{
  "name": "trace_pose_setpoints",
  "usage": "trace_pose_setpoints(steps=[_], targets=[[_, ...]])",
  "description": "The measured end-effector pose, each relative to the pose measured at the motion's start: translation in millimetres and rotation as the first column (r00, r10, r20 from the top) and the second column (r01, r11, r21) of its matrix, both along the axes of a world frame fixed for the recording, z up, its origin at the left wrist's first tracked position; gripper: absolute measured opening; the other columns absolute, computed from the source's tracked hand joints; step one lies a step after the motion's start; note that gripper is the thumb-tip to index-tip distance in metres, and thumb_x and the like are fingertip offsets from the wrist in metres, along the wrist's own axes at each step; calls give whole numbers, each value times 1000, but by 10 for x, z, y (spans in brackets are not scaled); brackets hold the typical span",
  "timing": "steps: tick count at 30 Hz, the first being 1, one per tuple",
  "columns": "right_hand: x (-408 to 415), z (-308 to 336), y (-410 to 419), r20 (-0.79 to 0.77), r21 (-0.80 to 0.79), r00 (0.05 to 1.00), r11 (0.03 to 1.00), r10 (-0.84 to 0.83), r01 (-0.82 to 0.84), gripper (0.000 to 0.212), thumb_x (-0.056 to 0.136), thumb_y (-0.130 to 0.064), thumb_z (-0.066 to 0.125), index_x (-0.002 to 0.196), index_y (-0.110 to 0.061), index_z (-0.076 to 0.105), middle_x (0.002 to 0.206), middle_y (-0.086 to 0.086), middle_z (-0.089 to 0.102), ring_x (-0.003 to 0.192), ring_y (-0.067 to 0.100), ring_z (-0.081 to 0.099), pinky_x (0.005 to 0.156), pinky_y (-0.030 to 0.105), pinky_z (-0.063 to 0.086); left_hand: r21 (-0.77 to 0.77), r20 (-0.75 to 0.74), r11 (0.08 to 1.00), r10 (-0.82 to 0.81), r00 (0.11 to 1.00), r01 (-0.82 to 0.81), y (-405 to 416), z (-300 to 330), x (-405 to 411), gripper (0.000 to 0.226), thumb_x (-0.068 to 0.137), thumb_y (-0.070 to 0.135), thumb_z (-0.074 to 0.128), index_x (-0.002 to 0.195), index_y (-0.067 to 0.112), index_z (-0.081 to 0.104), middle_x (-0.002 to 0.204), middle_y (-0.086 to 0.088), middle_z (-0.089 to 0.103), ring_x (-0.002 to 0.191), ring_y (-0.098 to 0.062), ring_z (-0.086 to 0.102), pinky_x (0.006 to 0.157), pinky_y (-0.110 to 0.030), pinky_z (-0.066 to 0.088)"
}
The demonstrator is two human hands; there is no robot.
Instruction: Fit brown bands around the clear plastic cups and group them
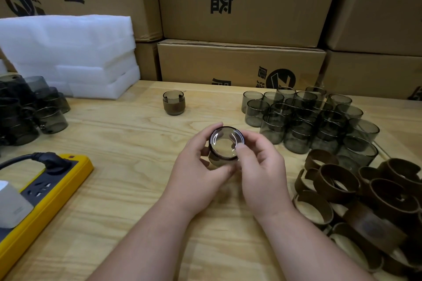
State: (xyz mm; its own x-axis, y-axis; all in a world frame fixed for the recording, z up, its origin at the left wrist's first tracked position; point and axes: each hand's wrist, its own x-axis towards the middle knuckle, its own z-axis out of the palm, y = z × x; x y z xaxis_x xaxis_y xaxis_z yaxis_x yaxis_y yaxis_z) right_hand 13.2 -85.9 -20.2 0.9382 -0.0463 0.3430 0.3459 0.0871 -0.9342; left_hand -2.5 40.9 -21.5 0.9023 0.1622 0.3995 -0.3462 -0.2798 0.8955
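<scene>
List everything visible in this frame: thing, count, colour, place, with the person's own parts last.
held cup: one, smoky clear, mid-table, between both hands
banded cup: one, smoky with brown band, upright, far centre
bare cups: many, smoky clear, stacked on the right
brown bands: a pile, near right
cups at left: a heap, dark smoky, left edge; bands unclear
foam sheets: a stack, white, far left
power strip: one, yellow and grey, black plug in, near left
cardboard boxes: several, brown, behind the table
table: one, light wood
left hand: grips the held cup
right hand: grips the held cup
</scene>
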Motion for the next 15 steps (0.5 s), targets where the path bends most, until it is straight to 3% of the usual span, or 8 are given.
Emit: trace_pose_setpoints(steps=[4,8,12,15], targets=[[-26,-6,20,53,-75,998,997,41,-37,31,79,-33,68,111,-35,66,108,-14,74,100,4,70,76,18,55,-7,6,1000,20,1000,-20,22,-3,-4,72,65,22,83,124,56,60,118,24,70,97,-9,69,77,-25,57],[-47,14,40,51,-104,998,994,44,-39,43,70,-47,73,112,-39,65,110,-17,73,103,5,70,78,20,56,-3,-13,999,35,999,-35,22,7,4,76,65,23,91,125,57,59,117,22,71,97,-16,69,86,-38,60],[-52,13,37,57,-103,996,993,62,-56,43,73,-47,74,115,-38,65,111,-18,73,105,3,69,80,19,55,-9,-18,999,31,999,-32,21,4,3,74,64,31,90,126,56,59,116,22,72,95,-14,72,86,-35,61],[-38,11,25,65,-89,994,993,82,-76,36,87,-34,67,123,-31,66,115,-14,74,109,5,69,86,20,55,-38,-7,999,28,1000,-28,27,10,-3,66,62,39,84,121,57,60,115,27,72,98,-6,72,82,-22,58]])
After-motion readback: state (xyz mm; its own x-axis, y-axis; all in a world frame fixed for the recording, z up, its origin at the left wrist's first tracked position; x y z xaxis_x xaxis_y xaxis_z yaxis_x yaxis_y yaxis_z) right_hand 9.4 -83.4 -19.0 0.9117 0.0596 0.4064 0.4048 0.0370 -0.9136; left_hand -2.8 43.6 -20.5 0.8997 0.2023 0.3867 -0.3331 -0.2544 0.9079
